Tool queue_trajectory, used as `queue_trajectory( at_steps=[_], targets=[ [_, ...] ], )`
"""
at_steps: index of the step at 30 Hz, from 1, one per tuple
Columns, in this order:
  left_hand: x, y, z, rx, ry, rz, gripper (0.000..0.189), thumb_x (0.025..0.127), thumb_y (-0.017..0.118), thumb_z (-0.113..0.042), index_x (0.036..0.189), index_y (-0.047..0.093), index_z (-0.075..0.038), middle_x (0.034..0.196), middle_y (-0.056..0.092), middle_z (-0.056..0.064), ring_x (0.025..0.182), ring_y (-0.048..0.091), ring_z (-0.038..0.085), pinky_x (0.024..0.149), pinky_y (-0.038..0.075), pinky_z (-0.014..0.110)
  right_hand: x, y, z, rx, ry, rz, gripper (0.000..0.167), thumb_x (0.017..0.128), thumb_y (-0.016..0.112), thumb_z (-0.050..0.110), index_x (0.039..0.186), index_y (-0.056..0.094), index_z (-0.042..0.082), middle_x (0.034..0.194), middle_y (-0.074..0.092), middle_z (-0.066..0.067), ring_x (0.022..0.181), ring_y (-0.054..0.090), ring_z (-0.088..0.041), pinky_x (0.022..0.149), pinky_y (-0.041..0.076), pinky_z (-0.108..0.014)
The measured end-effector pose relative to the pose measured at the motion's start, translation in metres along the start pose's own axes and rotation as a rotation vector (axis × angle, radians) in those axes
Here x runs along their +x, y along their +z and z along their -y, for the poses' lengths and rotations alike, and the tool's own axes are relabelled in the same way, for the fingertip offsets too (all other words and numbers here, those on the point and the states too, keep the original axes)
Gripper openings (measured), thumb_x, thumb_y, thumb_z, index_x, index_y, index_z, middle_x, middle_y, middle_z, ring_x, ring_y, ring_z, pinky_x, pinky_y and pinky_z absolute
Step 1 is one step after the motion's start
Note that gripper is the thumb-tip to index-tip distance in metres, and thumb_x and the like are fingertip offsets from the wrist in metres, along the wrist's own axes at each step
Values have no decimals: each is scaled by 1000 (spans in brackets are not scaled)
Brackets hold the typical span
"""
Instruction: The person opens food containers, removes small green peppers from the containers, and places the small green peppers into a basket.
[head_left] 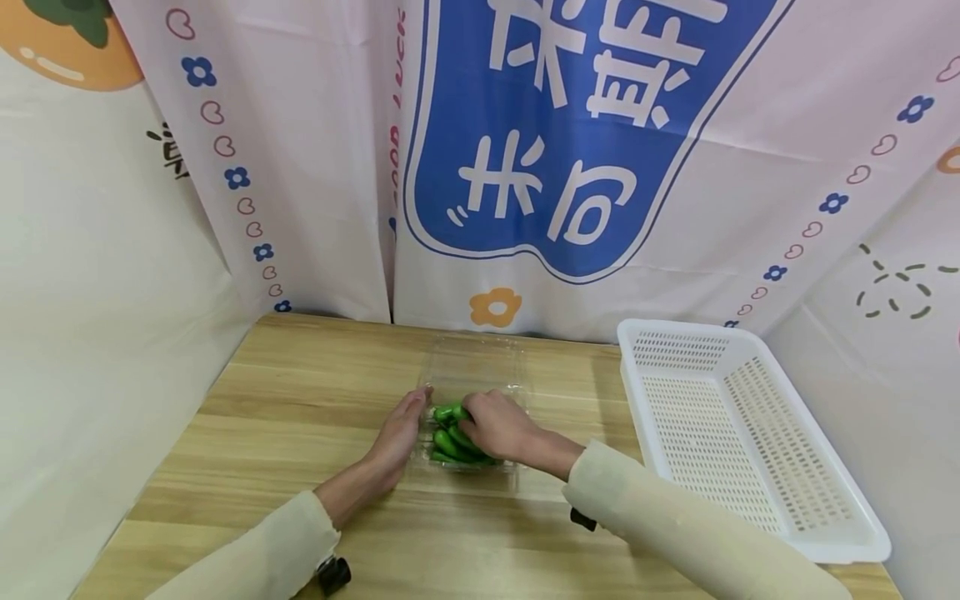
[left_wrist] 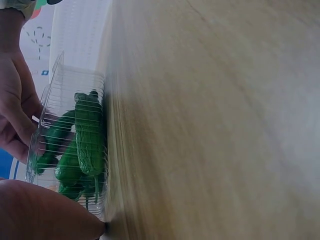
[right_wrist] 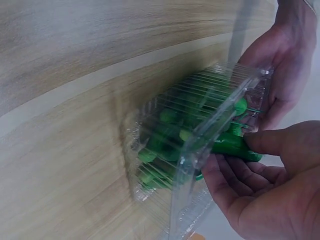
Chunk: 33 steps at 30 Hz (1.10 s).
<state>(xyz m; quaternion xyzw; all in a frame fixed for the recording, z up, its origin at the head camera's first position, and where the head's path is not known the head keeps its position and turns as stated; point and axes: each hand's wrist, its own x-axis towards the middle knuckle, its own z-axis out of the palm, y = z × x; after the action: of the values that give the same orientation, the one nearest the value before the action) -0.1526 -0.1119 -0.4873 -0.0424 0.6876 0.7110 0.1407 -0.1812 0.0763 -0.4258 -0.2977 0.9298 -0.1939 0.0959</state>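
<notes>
A clear plastic clamshell box (head_left: 476, 362) stands on the wooden table with its lid folded back toward the wall. Several green peppers (head_left: 450, 447) lie in it, also visible through the ribbed side in the left wrist view. My right hand (head_left: 501, 425) reaches in over the box from the right. Between its thumb and fingers it pinches one green pepper (right_wrist: 232, 145) at the rim, as the right wrist view shows. Along the box's left side, my left hand (head_left: 397, 442) rests against the wall with its fingers extended.
A white perforated plastic basket (head_left: 832, 467) stands on the right of the wooden table (head_left: 300, 400). Behind the table hangs a printed cloth (head_left: 330, 167), and pale cloth walls close off both sides.
</notes>
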Motion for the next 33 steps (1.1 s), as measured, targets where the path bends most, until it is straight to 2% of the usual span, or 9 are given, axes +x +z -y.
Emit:
queue_trajectory(
  at_steps=[7, 14, 23, 28, 33],
  targets=[
    [0, -1, 0, 9, -5, 8, 57, 118, 22, -33, 166, 25, -4, 175, 17, 21, 163, 8, 39, 131, 2, 59, -2, -5, 2, 65, 9, -28, 25, 105, 65, 11, 81, 62, 9, 64, 53, 2, 53, 47, -9, 48, 37, -21],
    [0, 0, 0, 9, -3, -1, 56, 118, 23, -31, 166, 26, -3, 174, 19, 22, 163, 10, 39, 132, 3, 58, -11, -15, 10, 141, -36, -63, 27, 104, 66, 7, 78, 60, 10, 61, 51, 3, 51, 45, -7, 46, 35, -20],
    [-2, -1, 0, 13, 2, 5, 56, 118, 22, -31, 166, 25, -3, 174, 18, 22, 163, 8, 40, 131, 2, 59, -21, -39, 21, 161, -78, -95, 29, 103, 68, 7, 76, 57, 10, 61, 48, 5, 50, 42, -5, 47, 34, -18],
    [-2, -1, 0, 11, 2, 4, 56, 118, 22, -31, 166, 25, -2, 174, 18, 22, 163, 8, 40, 131, 2, 59, -24, -59, 24, 184, -46, -113, 24, 103, 68, 8, 81, 59, 9, 65, 51, 4, 53, 44, -6, 48, 35, -18],
    [-1, -1, 0, 5, 8, 5, 56, 118, 22, -29, 166, 24, -2, 175, 18, 21, 163, 8, 40, 131, 3, 58, -27, -75, 20, 158, -27, -137, 28, 103, 69, 9, 79, 57, 11, 63, 47, 4, 53, 42, -6, 50, 34, -19]
  ],
)
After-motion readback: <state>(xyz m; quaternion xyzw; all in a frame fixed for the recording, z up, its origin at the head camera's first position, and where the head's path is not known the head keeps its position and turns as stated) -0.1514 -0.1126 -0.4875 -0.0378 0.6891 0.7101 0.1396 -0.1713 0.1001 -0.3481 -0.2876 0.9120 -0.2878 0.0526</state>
